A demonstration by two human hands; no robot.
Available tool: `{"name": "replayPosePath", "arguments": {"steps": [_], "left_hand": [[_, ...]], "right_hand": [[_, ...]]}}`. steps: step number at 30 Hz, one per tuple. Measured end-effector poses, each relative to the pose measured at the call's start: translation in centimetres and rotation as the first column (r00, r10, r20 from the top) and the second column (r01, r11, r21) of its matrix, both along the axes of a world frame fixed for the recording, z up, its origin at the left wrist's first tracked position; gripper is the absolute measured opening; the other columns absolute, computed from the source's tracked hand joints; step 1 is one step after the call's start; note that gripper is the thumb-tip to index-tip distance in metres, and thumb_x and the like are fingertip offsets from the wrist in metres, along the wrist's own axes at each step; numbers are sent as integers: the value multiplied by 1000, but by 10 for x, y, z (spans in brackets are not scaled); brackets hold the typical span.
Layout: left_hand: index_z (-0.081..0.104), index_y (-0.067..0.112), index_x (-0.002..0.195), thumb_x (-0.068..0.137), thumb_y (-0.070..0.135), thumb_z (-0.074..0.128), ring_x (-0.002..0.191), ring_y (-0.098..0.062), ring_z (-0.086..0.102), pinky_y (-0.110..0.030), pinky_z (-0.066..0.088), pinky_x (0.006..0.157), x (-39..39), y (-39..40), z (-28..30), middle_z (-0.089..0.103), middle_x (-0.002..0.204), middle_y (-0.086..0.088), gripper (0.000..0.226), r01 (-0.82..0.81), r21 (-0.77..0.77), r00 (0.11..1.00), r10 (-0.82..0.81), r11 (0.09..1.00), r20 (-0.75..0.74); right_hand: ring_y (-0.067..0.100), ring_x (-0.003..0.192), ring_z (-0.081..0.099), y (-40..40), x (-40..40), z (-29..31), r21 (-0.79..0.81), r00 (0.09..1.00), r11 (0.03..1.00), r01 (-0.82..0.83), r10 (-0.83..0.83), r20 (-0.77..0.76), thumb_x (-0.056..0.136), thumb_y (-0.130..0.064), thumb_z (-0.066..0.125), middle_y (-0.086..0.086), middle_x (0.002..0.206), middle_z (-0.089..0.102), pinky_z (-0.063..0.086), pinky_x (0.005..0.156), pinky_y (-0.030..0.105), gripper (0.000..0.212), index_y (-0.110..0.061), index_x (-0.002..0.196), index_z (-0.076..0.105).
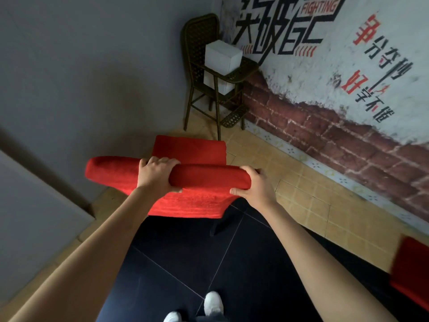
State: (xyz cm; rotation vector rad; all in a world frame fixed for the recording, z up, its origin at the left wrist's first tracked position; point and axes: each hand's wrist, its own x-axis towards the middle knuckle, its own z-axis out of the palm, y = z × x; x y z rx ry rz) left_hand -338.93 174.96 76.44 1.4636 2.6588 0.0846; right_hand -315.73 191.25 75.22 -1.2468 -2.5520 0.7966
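Head view, 1 frame. The left hand (pixel 157 175) and right hand (pixel 253 184) both grip the padded top roll of a red chair (pixel 197 203). Each thumb lies on the near face of the roll, and the fingers (pixel 162 161) curl over its far side, where their tips are hidden. The right hand wraps the roll's right end, and most of its fingers are out of sight behind it. Left of the left fingers the roll runs on as a free wing. Below both thumbs the back panel hangs down, and beyond the fingertips the seat (pixel 190 149) shows as a flat red patch. The frame is hidden, apart from 1 dark leg (pixel 216 226) under the right thumb. Far beyond the fingers a wicker chair (pixel 199 43) carries a white box (pixel 222 56), with a 2nd box (pixel 218 84) partly masked beneath its seat. A red shape (pixel 411 275) well right of the right forearm is cut off and blurred. Below the wrists, 2 white shoes (pixel 213 303) are cropped by the lower edge.
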Motion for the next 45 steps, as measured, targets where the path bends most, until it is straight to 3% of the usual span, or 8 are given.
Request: {"name": "replayPosePath", "arguments": {"steps": [5, 7, 16, 22, 30, 38, 45], "left_hand": [[26, 38, 147, 61, 77, 66, 132, -25, 36, -46, 24, 109, 0, 3, 5, 42, 143, 5, 103, 99, -87, 994, -94, 991, 51], [21, 36, 150, 64, 77, 65, 135, -25, 33, -47, 22, 112, 7, 8, 8, 38, 147, 3, 105, 166, -74, 985, -162, 983, 54], [25, 33, 150, 76, 67, 63, 136, -27, 31, -46, 18, 114, 87, 71, 29, 38, 148, -2, 90, 435, 96, 885, -445, 895, 141], [23, 32, 150, 79, 67, 60, 137, -30, 32, -49, 20, 115, 163, 121, 31, 37, 149, -3, 87, 585, 60, 797, -586, 809, 146], [25, 31, 150, 85, 58, 60, 138, -29, 32, -46, 20, 113, 301, 187, 30, 38, 150, -3, 78, 734, 37, 659, -724, 678, 203], [30, 29, 148, 88, 52, 60, 138, -30, 34, -51, 18, 116, 446, 251, 27, 42, 148, -4, 70, 794, 92, 559, -782, 601, 277], [33, 30, 146, 85, 52, 64, 134, -27, 40, -49, 23, 114, 534, 303, 11, 48, 144, 0, 72, 795, 140, 505, -771, 591, 387]], "right_hand": [[22, 125, 49, -26, 21, -7, -149, 982, 976, 157, -170, -79, 75, -41, 80, 7, 143, 38, 43, 88, 30, 108, -37, 152, 4], [23, 131, 44, -36, 40, -12, -176, 959, 952, 252, -270, -87, 75, -39, 80, 7, 148, 34, 41, 88, 30, 112, -37, 152, -2], [23, 136, 39, -49, 139, -8, -201, 823, 819, 537, -561, -88, 77, -37, 79, 6, 151, 35, 38, 103, 39, 109, -33, 153, 1], [25, 140, 32, -57, 215, -5, -245, 709, 700, 671, -703, -65, 78, -37, 78, 9, 151, 34, 35, 107, 42, 107, -30, 153, 2], [28, 134, 40, -58, 346, -3, -252, 526, 509, 823, -850, 0, 83, -39, 73, 13, 147, 39, 40, 105, 41, 99, -23, 154, 7], [29, 133, 41, -27, 480, -7, -292, 385, 371, 882, -923, -7, 83, -39, 74, 12, 146, 40, 42, 105, 43, 96, -22, 154, 11], [28, 129, 46, 19, 558, -11, -329, 328, 318, 889, -944, -27, 82, -39, 74, 13, 145, 42, 44, 104, 43, 96, -22, 153, 12]]}}
